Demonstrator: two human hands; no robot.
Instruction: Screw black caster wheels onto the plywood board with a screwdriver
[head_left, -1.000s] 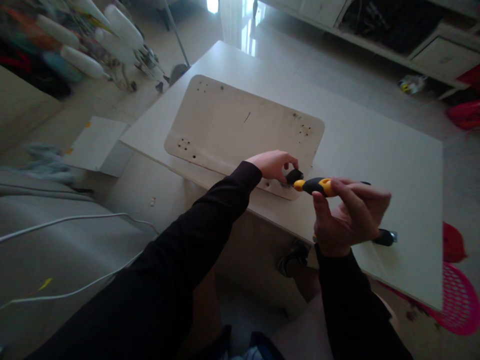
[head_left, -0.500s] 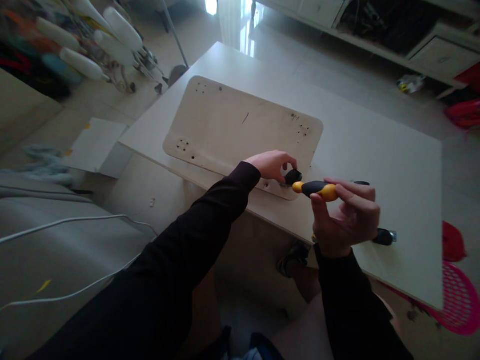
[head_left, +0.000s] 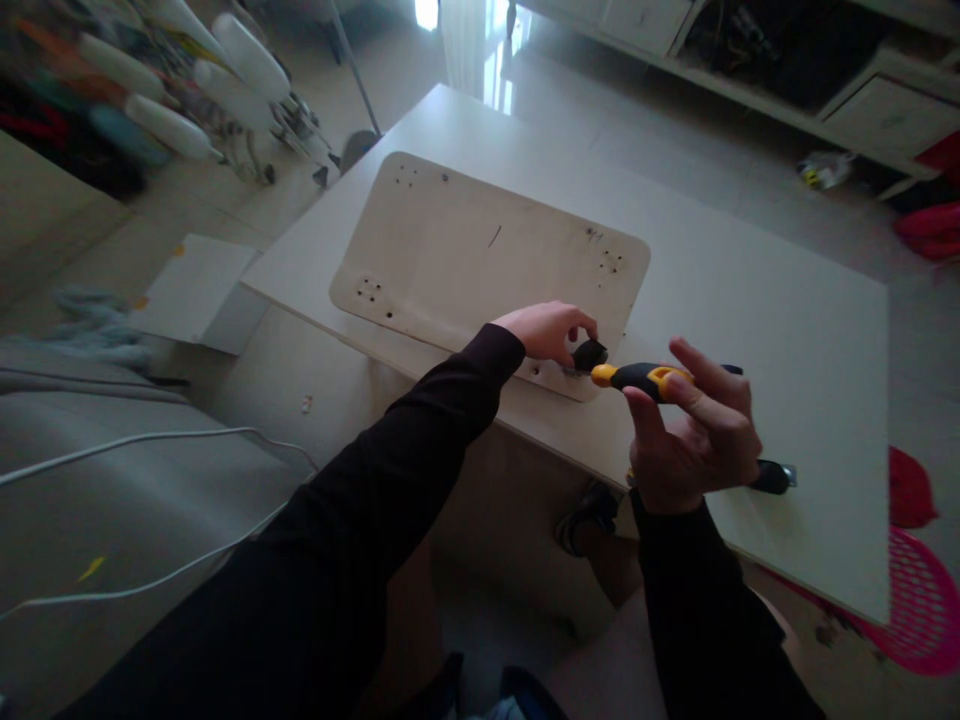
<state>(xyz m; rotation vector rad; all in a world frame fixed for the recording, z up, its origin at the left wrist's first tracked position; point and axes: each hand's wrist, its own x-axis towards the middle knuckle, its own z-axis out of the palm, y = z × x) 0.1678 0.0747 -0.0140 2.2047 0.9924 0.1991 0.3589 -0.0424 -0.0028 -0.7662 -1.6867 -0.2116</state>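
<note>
A pale board (head_left: 480, 240) with rounded corners and small hole groups lies flat on the white table (head_left: 750, 300). At its near right corner, my left hand (head_left: 551, 330) closes its fingers on a black caster wheel (head_left: 589, 354). My right hand (head_left: 694, 430) pinches the handle of a black-and-yellow screwdriver (head_left: 637, 379) between thumb and fingers, some fingers raised. The screwdriver points left toward the caster's base; its tip is too small to make out. Beyond my right hand lies another black caster wheel (head_left: 771, 477) with a metal plate. A further dark item (head_left: 732, 369) is mostly hidden behind my fingers.
A white box (head_left: 191, 290) stands on the floor left of the table. A white cable (head_left: 150, 440) crosses the grey surface at left. A pink basket (head_left: 926, 600) is by the right table edge, and a white cabinet (head_left: 652, 30) is along the back.
The fingers of my right hand have loosened and spread on the screwdriver handle, the index finger lifting. The handle looks turned about its axis. My left hand stays at the caster wheel.
</note>
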